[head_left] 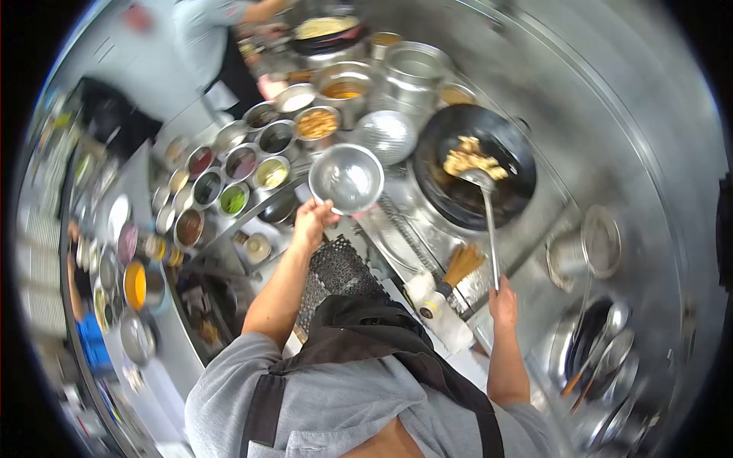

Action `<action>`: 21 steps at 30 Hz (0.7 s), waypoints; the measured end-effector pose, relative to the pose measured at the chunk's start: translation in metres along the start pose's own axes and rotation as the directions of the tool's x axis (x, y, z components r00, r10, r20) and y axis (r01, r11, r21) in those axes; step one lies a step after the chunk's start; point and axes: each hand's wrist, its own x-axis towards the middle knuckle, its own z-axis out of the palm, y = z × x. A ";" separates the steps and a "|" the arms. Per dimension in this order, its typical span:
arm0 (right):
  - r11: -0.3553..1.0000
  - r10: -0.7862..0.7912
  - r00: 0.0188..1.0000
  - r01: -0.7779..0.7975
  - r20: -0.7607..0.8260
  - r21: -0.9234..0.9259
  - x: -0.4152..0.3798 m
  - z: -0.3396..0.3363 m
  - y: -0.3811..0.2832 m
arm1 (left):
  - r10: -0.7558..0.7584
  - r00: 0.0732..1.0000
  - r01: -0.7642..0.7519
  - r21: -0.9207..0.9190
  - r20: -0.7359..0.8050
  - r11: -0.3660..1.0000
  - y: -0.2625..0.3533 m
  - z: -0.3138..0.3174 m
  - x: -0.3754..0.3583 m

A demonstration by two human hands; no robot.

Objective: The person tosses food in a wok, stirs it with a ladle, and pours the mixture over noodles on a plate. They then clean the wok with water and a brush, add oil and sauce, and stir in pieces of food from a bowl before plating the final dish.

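My left hand (pixel 314 221) grips the near rim of a metal bowl (pixel 346 179), whose inside faces up and holds no visible food. A long-handled wok ladle (pixel 491 221) is in my right hand (pixel 503 304), closed round the end of its handle. The ladle's head rests in a black wok (pixel 443 198) on the stove, against yellowish-brown pieces of food (pixel 468 158). Just behind the bowl lies a perforated metal strainer (pixel 387 137). What the pieces of food are, I cannot make out.
Left of the bowl stand several metal containers of ingredients, one with chopped greens (pixel 234 200). A bamboo brush (pixel 461 265) and a white cloth (pixel 447 324) lie before the wok. Ladles and strainers (pixel 611 351) sit at right. Another person (pixel 217 46) stands at the far counter.
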 end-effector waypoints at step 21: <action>0.592 -0.799 0.558 0.660 0.225 0.462 -0.080 0.144 -0.256 | -0.081 0.173 -0.604 -0.171 -0.981 0.778 -0.021 -0.356 -0.459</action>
